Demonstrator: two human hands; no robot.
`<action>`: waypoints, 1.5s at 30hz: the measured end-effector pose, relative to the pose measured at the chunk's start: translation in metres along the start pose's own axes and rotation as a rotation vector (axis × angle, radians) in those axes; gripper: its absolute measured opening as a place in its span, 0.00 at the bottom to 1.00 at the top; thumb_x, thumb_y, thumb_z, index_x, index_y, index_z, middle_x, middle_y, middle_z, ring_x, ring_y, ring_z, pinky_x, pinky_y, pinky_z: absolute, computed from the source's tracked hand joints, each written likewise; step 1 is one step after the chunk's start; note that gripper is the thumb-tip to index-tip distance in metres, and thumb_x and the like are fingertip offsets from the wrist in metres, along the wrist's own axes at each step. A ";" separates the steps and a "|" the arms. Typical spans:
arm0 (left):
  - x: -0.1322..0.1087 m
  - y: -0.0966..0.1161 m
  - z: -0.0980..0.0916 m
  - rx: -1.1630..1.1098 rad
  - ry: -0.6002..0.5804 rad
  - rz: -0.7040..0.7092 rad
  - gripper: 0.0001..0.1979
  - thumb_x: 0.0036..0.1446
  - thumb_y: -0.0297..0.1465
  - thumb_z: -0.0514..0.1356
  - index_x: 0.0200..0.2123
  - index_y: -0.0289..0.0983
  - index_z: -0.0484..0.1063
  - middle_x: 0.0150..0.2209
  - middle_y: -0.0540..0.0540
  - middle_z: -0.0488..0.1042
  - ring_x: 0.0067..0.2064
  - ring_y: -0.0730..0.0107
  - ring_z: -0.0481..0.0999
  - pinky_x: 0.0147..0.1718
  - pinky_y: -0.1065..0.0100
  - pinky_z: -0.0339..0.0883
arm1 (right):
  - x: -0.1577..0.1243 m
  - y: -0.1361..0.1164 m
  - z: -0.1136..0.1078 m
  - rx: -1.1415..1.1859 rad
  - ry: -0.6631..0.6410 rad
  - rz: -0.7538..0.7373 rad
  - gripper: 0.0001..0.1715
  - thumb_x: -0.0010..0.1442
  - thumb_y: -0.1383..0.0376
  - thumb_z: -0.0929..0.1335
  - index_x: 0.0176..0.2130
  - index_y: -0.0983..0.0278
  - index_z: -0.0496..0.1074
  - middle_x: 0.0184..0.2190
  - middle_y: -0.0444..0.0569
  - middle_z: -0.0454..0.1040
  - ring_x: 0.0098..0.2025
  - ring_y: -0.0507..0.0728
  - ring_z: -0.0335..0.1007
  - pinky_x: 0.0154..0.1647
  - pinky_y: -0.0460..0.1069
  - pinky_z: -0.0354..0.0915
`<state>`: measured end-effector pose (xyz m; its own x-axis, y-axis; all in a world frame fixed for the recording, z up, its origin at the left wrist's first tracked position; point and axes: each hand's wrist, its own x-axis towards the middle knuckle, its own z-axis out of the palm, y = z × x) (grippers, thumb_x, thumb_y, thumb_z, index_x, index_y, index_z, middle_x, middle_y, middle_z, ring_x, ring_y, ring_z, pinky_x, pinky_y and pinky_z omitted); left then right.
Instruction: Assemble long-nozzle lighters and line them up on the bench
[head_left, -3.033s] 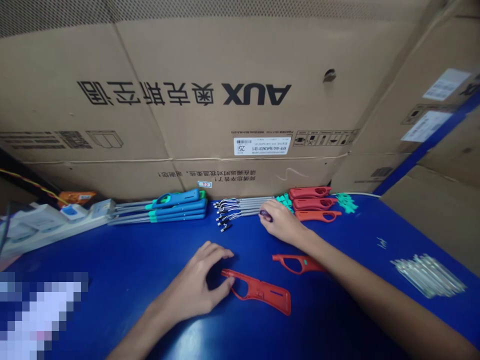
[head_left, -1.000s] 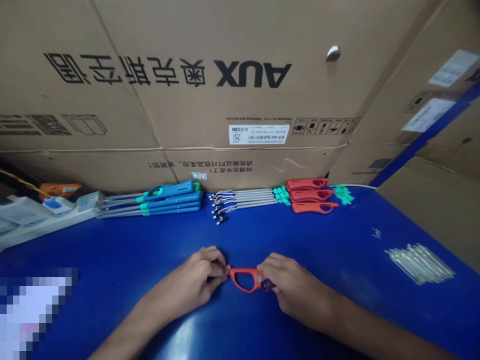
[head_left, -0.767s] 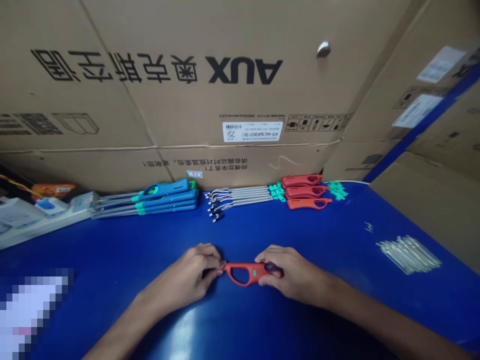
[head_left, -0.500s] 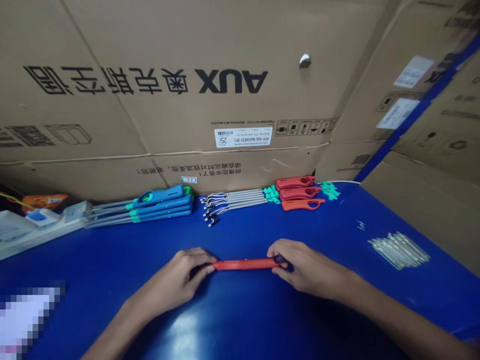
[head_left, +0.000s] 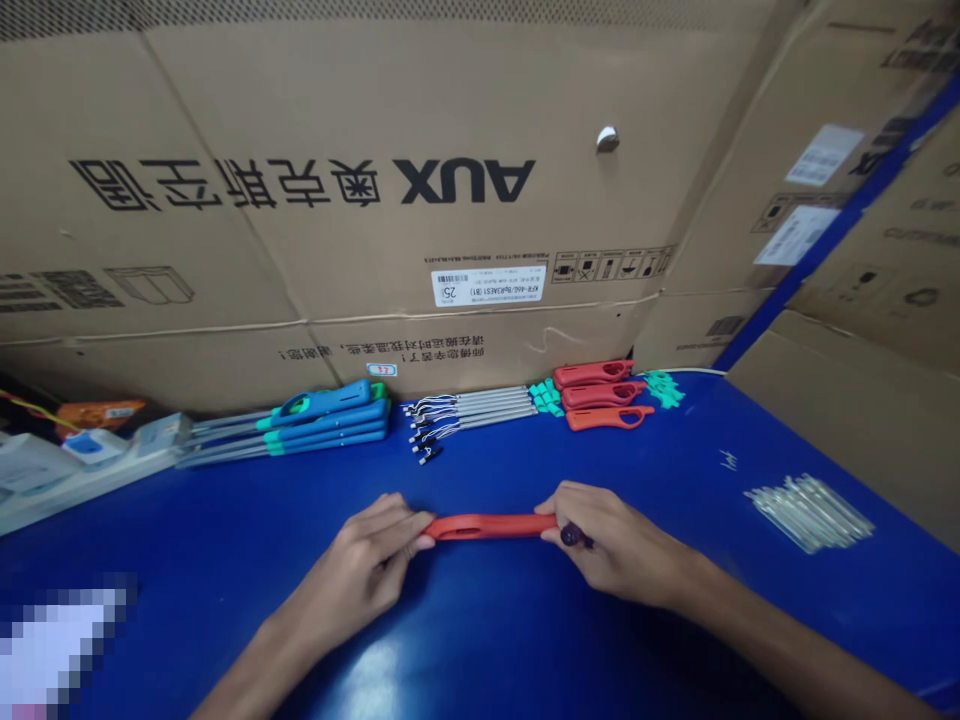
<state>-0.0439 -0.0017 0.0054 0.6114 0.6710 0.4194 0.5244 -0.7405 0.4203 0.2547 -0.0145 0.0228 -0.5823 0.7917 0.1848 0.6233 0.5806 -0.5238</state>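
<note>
A red lighter handle shell (head_left: pixel 491 526) is held level between both hands, just above the blue table. My left hand (head_left: pixel 382 550) pinches its left end between thumb and fingers. Closed on the right end is my right hand (head_left: pixel 611 540), which also has a dark tool with a rounded end (head_left: pixel 574 535) tucked in its fingers; the rest of that tool is hidden. A dark slot shows in the shell's left half. Beyond the hands lie three more red-orange lighter shells (head_left: pixel 609 418).
Blue long-neck lighters (head_left: pixel 330 425) lie at the back left beside a white power strip (head_left: pixel 97 475). Metal tubes with wires (head_left: pixel 491 408), green caps (head_left: pixel 547 397) and green small parts (head_left: pixel 664 388) line the back. Clear-silvery sticks (head_left: pixel 810 512) lie right. Cardboard (head_left: pixel 337 90) walls the back.
The red shell has been turned about its length, so a slot now shows. My left fingers have closed further over its end. The view has tilted up slightly.
</note>
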 end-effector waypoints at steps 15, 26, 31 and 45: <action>0.003 -0.002 -0.011 0.000 0.140 -0.248 0.15 0.66 0.34 0.51 0.31 0.37 0.73 0.24 0.50 0.72 0.26 0.72 0.71 0.27 0.73 0.64 | 0.008 -0.027 0.030 -0.338 -0.099 0.077 0.13 0.61 0.57 0.69 0.37 0.66 0.71 0.39 0.54 0.71 0.43 0.62 0.67 0.46 0.58 0.65; 0.000 0.010 0.006 -0.027 0.317 0.095 0.17 0.58 0.21 0.61 0.50 0.38 0.71 0.33 0.47 0.75 0.32 0.70 0.72 0.34 0.67 0.69 | 0.018 -0.039 0.015 -0.276 0.347 -0.131 0.15 0.66 0.65 0.62 0.50 0.67 0.69 0.40 0.53 0.76 0.41 0.58 0.71 0.45 0.53 0.67; -0.005 0.018 0.014 -0.056 0.287 0.167 0.23 0.56 0.17 0.61 0.54 0.37 0.68 0.33 0.46 0.74 0.33 0.69 0.71 0.35 0.65 0.69 | 0.026 -0.046 0.016 -0.294 0.188 -0.114 0.12 0.66 0.69 0.61 0.43 0.65 0.73 0.38 0.53 0.74 0.39 0.57 0.70 0.38 0.50 0.69; -0.003 0.020 0.016 -0.024 0.240 0.107 0.16 0.59 0.22 0.60 0.52 0.34 0.69 0.40 0.42 0.76 0.41 0.66 0.75 0.43 0.63 0.71 | -0.022 0.042 -0.047 0.428 0.795 0.506 0.21 0.48 0.50 0.74 0.35 0.63 0.76 0.22 0.46 0.75 0.20 0.54 0.71 0.23 0.49 0.73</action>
<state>-0.0257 -0.0185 -0.0006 0.5033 0.5808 0.6398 0.4483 -0.8085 0.3813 0.3180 0.0019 0.0355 0.3059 0.9115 0.2750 0.3705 0.1521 -0.9163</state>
